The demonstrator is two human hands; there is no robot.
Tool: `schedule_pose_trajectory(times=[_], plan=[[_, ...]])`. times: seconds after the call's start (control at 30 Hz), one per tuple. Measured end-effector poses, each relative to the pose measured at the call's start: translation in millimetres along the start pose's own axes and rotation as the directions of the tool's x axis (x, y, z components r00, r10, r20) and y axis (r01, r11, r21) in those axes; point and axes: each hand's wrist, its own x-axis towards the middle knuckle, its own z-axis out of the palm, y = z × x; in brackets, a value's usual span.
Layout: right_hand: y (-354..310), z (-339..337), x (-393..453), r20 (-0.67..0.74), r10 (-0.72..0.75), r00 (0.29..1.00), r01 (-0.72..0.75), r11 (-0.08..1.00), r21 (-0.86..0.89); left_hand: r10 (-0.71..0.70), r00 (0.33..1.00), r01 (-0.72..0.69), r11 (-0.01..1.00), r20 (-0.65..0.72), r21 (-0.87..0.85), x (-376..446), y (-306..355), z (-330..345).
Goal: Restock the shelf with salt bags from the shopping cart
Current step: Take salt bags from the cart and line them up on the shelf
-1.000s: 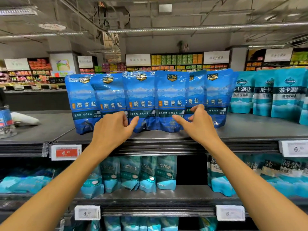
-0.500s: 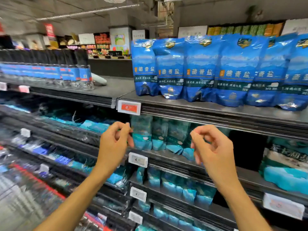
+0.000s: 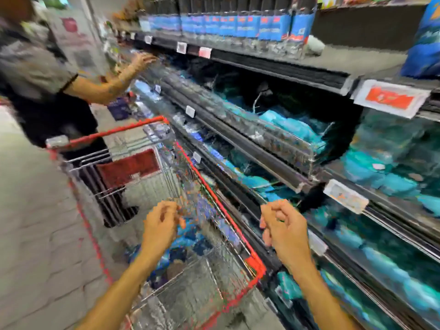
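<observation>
Both hands (image 3: 160, 231) (image 3: 284, 231) hover loosely curled over shopping cart (image 3: 256, 264).

A red-rimmed wire shopping cart (image 3: 166, 186) stands left of the dark tiered store shelf (image 3: 273, 148), blue salt bags (image 3: 188, 236) in its basket. Behind the cart, another person (image 3: 47, 79) reaches toward the shelf. A left hand (image 3: 162, 227) hangs over the basket, a right hand (image 3: 283, 229) just beside its rim.

Blue salt bags (image 3: 188, 236) heaped in red-rimmed wire shopping cart (image 3: 238, 225), cart just beside the shelf (image 3: 273, 67)

Open-topped cart (image 3: 238, 225) beside shelf (image 3: 273, 160)
</observation>
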Motion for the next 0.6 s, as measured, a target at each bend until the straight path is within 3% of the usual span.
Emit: schedule_pose_trajectory(times=[0.23, 0.47, 0.6], plan=[[75, 136, 35, 0.220, 0.238, 0.946, -0.238, 0.971, -0.026, -0.245, 0.959, 0.256, 0.965, -0.145, 0.060, 39, -85, -109], [163, 224, 69, 0.147, 0.437, 0.887, -0.410, 0.893, -0.184, -0.437, 0.887, 0.455, 0.883, -0.145, 0.120, 112, -184, -121], [217, 252, 89, 0.117, 0.529, 0.840, -0.456, 0.807, -0.377, -0.579, 0.814, 0.580, 0.805, -0.049, 0.124, 144, -230, -95]])
